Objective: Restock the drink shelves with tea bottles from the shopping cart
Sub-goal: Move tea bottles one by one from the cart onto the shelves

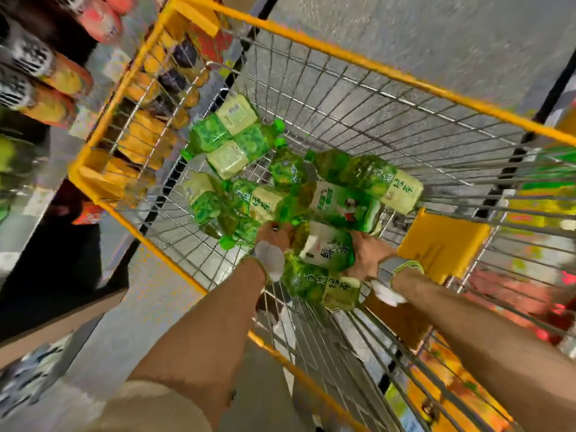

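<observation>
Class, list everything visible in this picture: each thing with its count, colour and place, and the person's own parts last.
shopping cart: one, yellow rim, silver wire; centre.
tea bottles: about nine, green with pale labels; lying in the cart.
yellow seat flap: one; cart's near right.
shelf drinks: several, orange, red and dark, blurred; upper left.
packaged goods: orange and yellow, blurred; lower right.
floor: grey; under the cart.
left hand: reaches among bottles; grip unclear.
right hand: holds a tea bottle.

"绿茶" on tea bottle [327, 249] label
</observation>
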